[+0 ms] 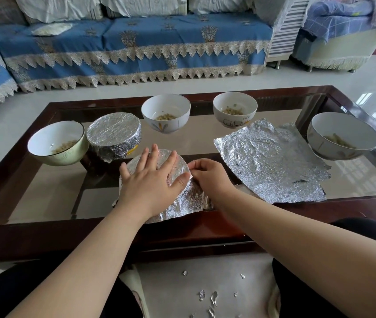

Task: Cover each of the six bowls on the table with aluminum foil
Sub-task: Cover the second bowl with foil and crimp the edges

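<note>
I am on the second bowl: my left hand lies spread flat on the crinkled silver foil sheet capping the near bowl at the worktop's near edge; my right hand pinches the foil at its right rim; next I judge the skirt needs crimping down all round; one round foil-wrapped bowl stands finished far left; four white bowls remain open; spare flat foil sheets lie right.
</note>
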`<state>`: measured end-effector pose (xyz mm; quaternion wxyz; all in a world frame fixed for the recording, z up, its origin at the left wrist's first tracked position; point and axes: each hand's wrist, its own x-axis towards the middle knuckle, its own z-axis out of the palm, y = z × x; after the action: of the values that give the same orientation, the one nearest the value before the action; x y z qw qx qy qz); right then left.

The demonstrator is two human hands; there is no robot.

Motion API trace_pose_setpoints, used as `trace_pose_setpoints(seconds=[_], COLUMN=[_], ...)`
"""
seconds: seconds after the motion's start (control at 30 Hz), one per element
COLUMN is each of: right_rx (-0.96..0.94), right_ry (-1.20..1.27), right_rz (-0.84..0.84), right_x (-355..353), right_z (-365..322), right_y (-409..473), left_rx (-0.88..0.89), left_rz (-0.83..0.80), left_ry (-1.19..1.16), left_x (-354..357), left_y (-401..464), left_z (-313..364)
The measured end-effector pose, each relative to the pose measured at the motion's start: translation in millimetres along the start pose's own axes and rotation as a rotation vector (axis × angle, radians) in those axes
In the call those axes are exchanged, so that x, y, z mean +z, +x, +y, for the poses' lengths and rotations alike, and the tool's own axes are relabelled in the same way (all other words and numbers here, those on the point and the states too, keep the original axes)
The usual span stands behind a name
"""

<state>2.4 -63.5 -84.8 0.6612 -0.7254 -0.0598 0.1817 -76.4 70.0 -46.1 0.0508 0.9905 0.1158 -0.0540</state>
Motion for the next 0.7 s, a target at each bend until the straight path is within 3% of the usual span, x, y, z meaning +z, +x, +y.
trace_pose_setpoints(seconds=[0.23,0.5,0.7], right_rx=[0.127,0.25,0.245], right_ry=[0.136,0.471,0.49], right_rz=[-0.122,-0.345,-0.331], right_x=[5.4,-1.7,-0.8], right_z=[5.7,4.1,3.0], right_y=[-11.0,-7.0,-5.8], left_rx=[-0.114,-0.122,-0.118], left_rz=[0.052,0.055,0.061], left_ry=[-0.06,-0.058,-0.057], left_x=[5.3,4.3,3.9], left_y=[3.5,3.2,3.2], left_z=[5.2,5.7,6.0])
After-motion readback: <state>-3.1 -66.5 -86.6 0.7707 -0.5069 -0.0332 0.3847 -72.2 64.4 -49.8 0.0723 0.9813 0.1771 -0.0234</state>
